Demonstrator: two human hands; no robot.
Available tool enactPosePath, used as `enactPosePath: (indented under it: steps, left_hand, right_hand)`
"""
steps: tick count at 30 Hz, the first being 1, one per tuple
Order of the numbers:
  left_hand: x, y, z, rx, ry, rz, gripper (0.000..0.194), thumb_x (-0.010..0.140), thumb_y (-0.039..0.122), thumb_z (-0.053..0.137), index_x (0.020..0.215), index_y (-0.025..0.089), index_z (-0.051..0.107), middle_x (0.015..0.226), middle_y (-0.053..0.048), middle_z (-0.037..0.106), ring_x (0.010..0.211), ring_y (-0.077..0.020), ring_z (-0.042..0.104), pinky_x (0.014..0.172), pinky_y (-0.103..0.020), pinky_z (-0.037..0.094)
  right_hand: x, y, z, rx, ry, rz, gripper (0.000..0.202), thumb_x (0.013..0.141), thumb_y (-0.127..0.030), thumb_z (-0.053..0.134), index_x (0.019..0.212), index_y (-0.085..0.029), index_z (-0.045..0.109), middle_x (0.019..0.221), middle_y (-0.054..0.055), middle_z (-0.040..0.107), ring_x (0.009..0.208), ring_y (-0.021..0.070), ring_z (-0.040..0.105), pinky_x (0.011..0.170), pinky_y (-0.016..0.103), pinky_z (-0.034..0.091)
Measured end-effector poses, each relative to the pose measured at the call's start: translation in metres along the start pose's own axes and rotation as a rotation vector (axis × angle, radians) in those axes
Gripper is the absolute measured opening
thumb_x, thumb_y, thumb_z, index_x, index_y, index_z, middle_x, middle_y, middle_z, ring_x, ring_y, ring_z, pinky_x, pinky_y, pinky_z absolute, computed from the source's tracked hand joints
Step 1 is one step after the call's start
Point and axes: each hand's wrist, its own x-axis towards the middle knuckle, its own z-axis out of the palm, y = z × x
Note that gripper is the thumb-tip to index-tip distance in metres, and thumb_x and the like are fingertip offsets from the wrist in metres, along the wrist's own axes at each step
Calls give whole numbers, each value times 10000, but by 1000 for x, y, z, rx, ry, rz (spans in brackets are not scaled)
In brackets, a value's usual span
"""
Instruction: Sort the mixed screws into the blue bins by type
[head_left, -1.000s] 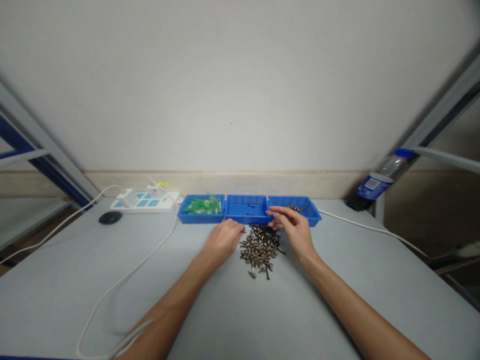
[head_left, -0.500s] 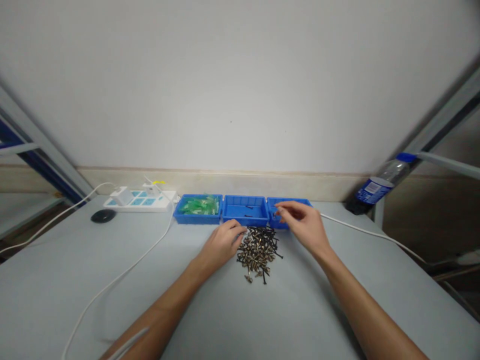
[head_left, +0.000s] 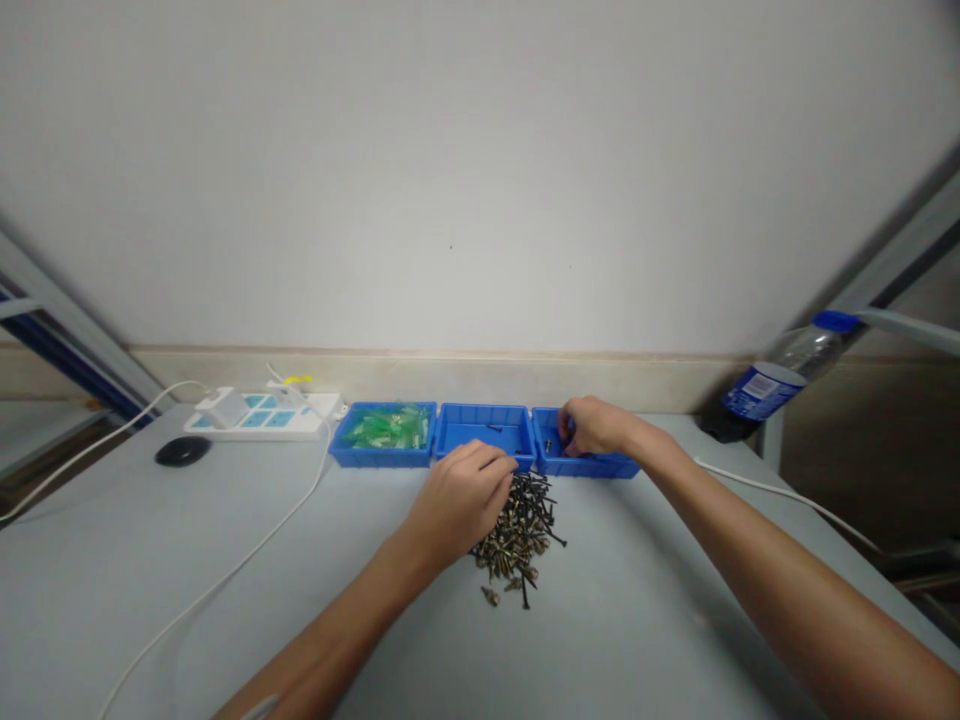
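A pile of mixed dark and brass-coloured screws (head_left: 517, 530) lies on the table in front of three joined blue bins. My left hand (head_left: 469, 495) is closed over the pile's left side, fingertips at the front rim of the middle bin (head_left: 469, 410); whatever they pinch is too small to make out. Reaching into the right bin (head_left: 611, 468), my right hand (head_left: 592, 425) has its fingers curled downward, and their tips are partly hidden. A small metal piece (head_left: 548, 444) lies in that bin beside the fingers. One dark screw (head_left: 494, 429) shows in the middle bin.
The left bin (head_left: 382, 460) holds green and clear plastic pieces. Farther left are a white power strip (head_left: 300, 425) with plugs, a black oval object (head_left: 182, 452) and a white cable (head_left: 247, 555). A cola bottle (head_left: 772, 385) leans at the right by the wall.
My right hand has lowered from above the right bin into it. My left hand has moved slightly toward the middle bin's front rim. The camera view has shifted a little.
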Motion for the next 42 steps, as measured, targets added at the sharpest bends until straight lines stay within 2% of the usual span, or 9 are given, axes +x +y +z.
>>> enactPosePath:
  steps: [7, 11, 14, 17, 21, 25, 28, 35, 42]
  left_hand:
    - [35, 3, 22, 51, -80, 41, 136, 925, 186, 651, 1043, 142, 701, 1058, -97, 678, 1027, -259, 555, 924, -421, 530]
    - [42, 5, 30, 46, -111, 60, 115, 899, 169, 690, 1013, 164, 708, 1075, -90, 659, 1037, -258, 537, 920, -426, 511]
    - [43, 4, 33, 34, -115, 78, 132, 890, 139, 695, 1020, 158, 710, 1065, -85, 649, 1020, -244, 534, 912, -409, 502]
    - [41, 0, 37, -7, -78, 70, 139, 894, 159, 701, 1032, 162, 714, 1051, -75, 649, 1012, -233, 534, 918, -396, 498]
    - [39, -4, 38, -66, -30, 70, 143, 896, 190, 709, 1037, 173, 721, 1058, -69, 665, 1008, -233, 542, 923, -404, 501]
    - [40, -6, 35, -93, 5, 61, 168, 918, 227, 688, 1075, 177, 717, 1082, -82, 669, 1032, -237, 546, 927, -421, 504]
    - [43, -7, 36, -32, -45, 77, 166, 906, 218, 703, 1066, 179, 713, 1084, -82, 656, 1037, -243, 532, 916, -423, 496]
    - [47, 0, 41, 110, -130, 142, 48, 926, 143, 648, 957, 152, 683, 991, -76, 640, 958, -231, 509, 842, -367, 450]
    - [39, 4, 37, 171, -116, 223, 128, 970, 162, 589, 874, 152, 673, 922, -59, 646, 926, -225, 503, 813, -357, 406]
  right_hand:
    - [-3, 7, 6, 189, 49, -35, 231, 562, -27, 711, 758, -143, 752, 703, 64, 735, 685, 230, 681, 595, 273, 471]
    - [-12, 19, 9, 387, 121, -61, 272, 626, -83, 695, 890, -141, 725, 805, 60, 768, 751, 204, 719, 686, 265, 546]
    - [-22, 26, 13, 748, 228, -79, 285, 657, -204, 757, 931, -148, 704, 889, 87, 780, 824, 208, 738, 800, 315, 586]
    - [-34, 27, 16, 1144, 327, -59, 390, 568, -293, 872, 895, -159, 708, 898, 95, 779, 808, 214, 737, 841, 368, 594]
    - [-44, 23, 21, 1286, 371, -37, 451, 531, -345, 919, 890, -162, 717, 878, 85, 777, 776, 206, 731, 821, 373, 599]
    - [-43, 22, 23, 1233, 402, -46, 414, 554, -340, 905, 880, -161, 724, 891, 95, 781, 790, 216, 737, 837, 387, 597]
    - [-40, 25, 25, 1068, 405, -62, 357, 586, -322, 866, 869, -150, 733, 893, 106, 785, 815, 238, 744, 844, 400, 596]
    - [-47, 38, 29, 816, 643, 16, 260, 749, -373, 712, 880, -151, 747, 872, 103, 784, 809, 243, 735, 803, 372, 588]
    - [-67, 43, 32, 704, 607, -49, 282, 824, -397, 668, 948, -160, 757, 944, 101, 792, 865, 257, 742, 845, 383, 582]
